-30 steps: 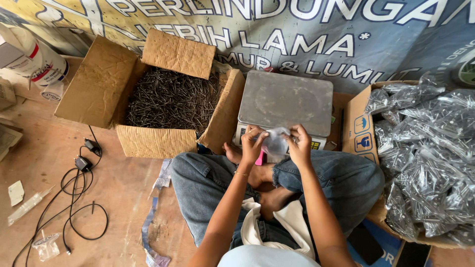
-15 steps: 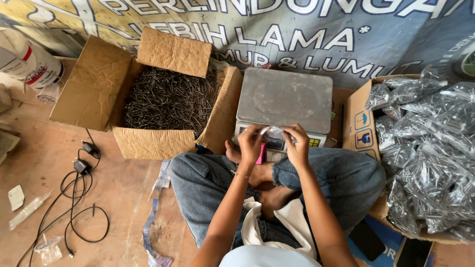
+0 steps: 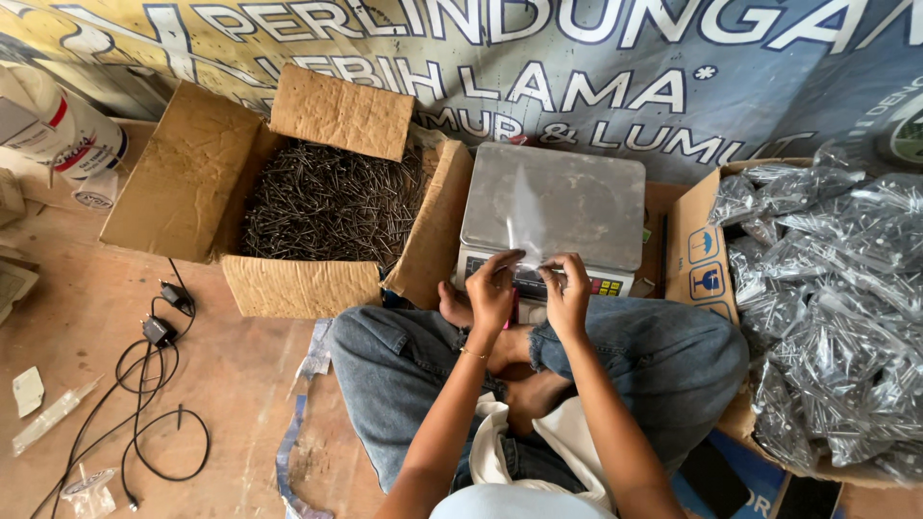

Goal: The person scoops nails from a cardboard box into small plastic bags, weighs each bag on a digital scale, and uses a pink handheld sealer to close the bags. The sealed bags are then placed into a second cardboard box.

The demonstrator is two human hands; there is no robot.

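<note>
the left hand (image 3: 492, 288) and the right hand (image 3: 567, 293) are held close together in front of the person's crossed legs, each pinching the lower edge of a small clear plastic bag (image 3: 527, 223) between thumb and fingers; the bag stands up from the fingertips, thin and empty-looking, over the steel platform of the digital weighing scale (image 3: 553, 202). a pink object (image 3: 511, 309) shows just below the left hand, too hidden to identify. to the left of the scale, touching its side, an open cardboard box (image 3: 192, 168) is filled with loose dark nails (image 3: 332, 202). on the right a second carton (image 3: 694, 255) is heaped with sealed clear packets of nails (image 3: 827, 298). a black charger cable (image 3: 154, 384) lies on the wooden floor (image 3: 231, 365)
</note>
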